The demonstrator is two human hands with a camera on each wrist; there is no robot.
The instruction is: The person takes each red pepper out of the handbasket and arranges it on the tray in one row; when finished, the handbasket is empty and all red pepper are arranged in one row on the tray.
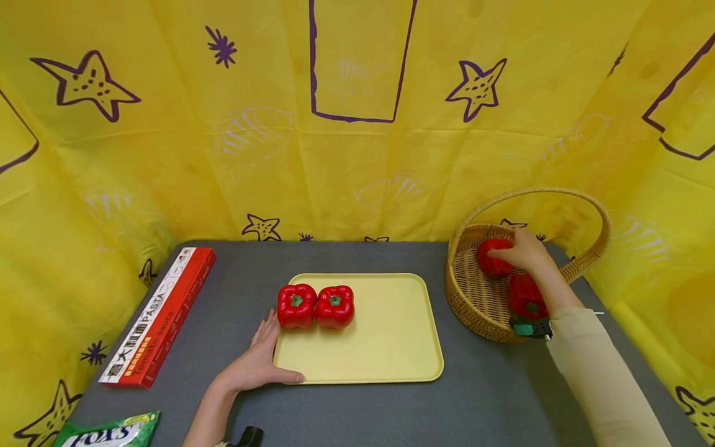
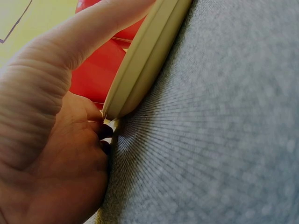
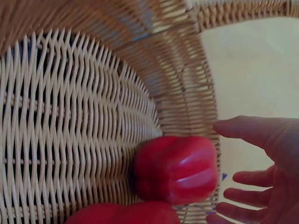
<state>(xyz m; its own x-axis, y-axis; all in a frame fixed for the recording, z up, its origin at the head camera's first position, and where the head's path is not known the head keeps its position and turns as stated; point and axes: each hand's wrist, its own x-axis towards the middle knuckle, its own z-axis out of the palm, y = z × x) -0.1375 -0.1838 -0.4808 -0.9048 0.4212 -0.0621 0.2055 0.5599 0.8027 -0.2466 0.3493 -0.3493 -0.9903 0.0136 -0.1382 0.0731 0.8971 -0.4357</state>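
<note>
Two red bell peppers with green stems, a left one [image 1: 296, 307] and a right one [image 1: 334, 307], stand side by side on a pale yellow tray [image 1: 391, 335]. My left hand [image 1: 254, 360] touches the tray's near left corner, thumb at the front edge and fingers along the left side. The tray rim [image 2: 142, 60] shows beside the thumb in the left wrist view. Inside the wicker basket [image 1: 472, 298] lie a farther pepper [image 3: 177, 170] and a nearer one [image 1: 522, 297], partly hidden by my arm. My right hand [image 3: 275, 172] is beside the farther pepper, fingers spread and apart from it.
A long red and white pasta box [image 1: 159, 316] lies at the table's left. A green FOX'S packet [image 1: 112, 431] is at the near left corner, cut off by the frame. The basket's tall handle [image 1: 536, 190] arches over its opening. A yellow patterned cloth [image 1: 357, 155] hangs behind the table.
</note>
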